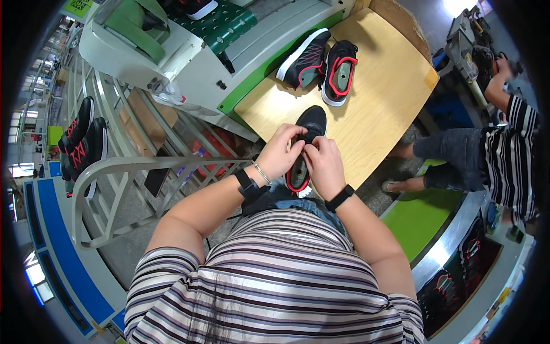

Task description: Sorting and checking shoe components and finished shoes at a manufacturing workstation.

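A black shoe (314,119) with a red-edged collar lies close to me at the table's near edge, its toe pointing away. Over its lacing, the bent fingers of my left hand (279,153) pinch at the upper from the left. From the other side my right hand (325,167) is also closed there, thumb and fingertips together. The fingers hide the exact bit of lace or tongue between them. Farther off on the wooden table (372,109) rest two more black shoes, one tilted on its side (305,60) and one upright (341,73) with a grey insole showing.
A grey metal rack (114,166) stands at my left, with black-and-red shoes (85,146) on it. A white-and-green machine (189,74) adjoins the table. At right a person in a striped top (513,152) stands beside a green-surfaced conveyor (424,221). Cardboard (404,26) edges the table's far side.
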The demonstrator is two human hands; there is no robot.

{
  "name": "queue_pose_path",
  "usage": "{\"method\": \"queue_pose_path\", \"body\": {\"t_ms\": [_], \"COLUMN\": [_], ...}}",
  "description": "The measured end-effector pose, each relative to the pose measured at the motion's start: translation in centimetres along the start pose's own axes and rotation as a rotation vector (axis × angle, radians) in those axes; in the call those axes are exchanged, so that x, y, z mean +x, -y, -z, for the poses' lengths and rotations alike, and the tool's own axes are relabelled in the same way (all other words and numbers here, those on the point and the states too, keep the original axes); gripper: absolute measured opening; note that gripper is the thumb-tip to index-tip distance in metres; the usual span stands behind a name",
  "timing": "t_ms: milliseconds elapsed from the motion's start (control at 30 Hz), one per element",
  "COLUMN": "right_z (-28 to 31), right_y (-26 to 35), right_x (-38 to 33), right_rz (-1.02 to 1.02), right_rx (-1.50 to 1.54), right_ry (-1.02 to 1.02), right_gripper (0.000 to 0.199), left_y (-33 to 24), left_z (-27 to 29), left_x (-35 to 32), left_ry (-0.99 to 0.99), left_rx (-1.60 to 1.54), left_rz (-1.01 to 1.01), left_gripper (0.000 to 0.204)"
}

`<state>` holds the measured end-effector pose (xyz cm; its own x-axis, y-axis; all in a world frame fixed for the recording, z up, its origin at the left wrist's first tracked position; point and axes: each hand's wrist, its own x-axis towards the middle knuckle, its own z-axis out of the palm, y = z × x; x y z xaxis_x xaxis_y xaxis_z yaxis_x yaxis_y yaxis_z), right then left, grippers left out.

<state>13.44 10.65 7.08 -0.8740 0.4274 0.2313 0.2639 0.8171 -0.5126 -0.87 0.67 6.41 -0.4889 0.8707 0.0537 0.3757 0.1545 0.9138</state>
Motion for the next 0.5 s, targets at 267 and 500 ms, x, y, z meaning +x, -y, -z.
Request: {"method": "queue_pose_path", "body": {"t_ms": [267,500], "right_z": [0.4,1.8], "right_y": [-3.2,-13.2], "right_x": [-0.9,13.0], "right_rz": [-0.145,-0.451], "right_rx": [0.191,0.325], "right_ry": [0.163,-0.265], "right_gripper": [0.028,0.075], "left_y": [0.0,-0.1], "left_z": [-0.5,-2.3], "left_x": [-3.2,-3.7], "left_ry": [0.073,0.082], "left_rx": [0.239,0.270], "left_rz": [-0.134,-0.054], "left_gripper": [0.029,0.092]}}
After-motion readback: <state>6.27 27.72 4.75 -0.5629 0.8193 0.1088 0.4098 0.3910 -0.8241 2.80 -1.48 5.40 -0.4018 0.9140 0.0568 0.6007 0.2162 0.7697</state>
